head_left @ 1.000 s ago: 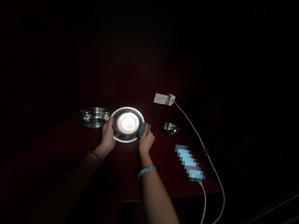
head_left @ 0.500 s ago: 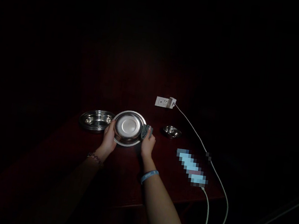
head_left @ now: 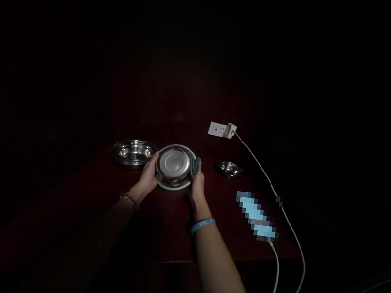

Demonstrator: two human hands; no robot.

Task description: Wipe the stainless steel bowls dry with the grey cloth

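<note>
A shiny metal plate, its underside turned toward me, is held up tilted above the dark red table. My left hand grips its left rim, thumb on the near face and the other fingers hidden behind. At the right rim my right hand is closed on a folded grey cloth, which presses against the plate's edge. Just left of the held plate, a stack of metal plates rests on the table. A small metal bowl stands to the right of my right hand.
On the table's right side lies a blurred-out light-blue object with a white cable looping off the edge. The cable runs to a charger in a white wall socket. The table's front edge shows dimly; the surroundings are dark.
The plate has turned a little between my hands. My right hand and the cloth now sit differently on the rim, the thumb less visible. The whole view has shifted slightly.
</note>
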